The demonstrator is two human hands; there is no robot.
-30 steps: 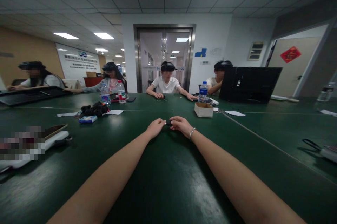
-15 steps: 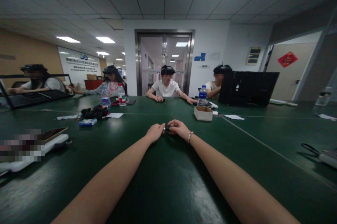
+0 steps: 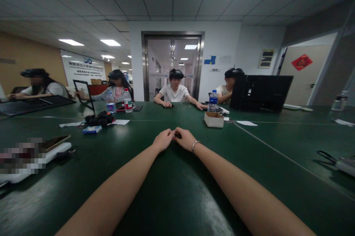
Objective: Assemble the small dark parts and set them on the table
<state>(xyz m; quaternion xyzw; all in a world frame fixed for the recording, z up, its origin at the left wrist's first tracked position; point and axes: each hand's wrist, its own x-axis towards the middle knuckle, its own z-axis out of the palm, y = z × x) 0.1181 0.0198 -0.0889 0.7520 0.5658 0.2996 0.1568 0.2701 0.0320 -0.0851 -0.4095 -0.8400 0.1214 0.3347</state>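
Note:
My left hand (image 3: 163, 141) and my right hand (image 3: 185, 139) meet over the middle of the green table (image 3: 172, 188). Between their fingertips is a small dark object (image 3: 176, 137) with a shiny bit, mostly covered by the fingers; its kind does not show. Both hands are closed, with thumbs and fingers pinched around it. A metal bracelet (image 3: 195, 145) circles my right wrist.
Ahead right lies an open small box (image 3: 213, 120) near a water bottle (image 3: 213, 100) and a black monitor (image 3: 262, 93). Left are black bundled items (image 3: 99, 118), a blue-white packet (image 3: 92, 129) and two bottles. Several people sit across; one grips a black frame (image 3: 85, 96).
My right hand has moved left until its fingers touch my left fingertips, covering more of the dark object. Across the table, the black frame has swung away from the flat dark panel.

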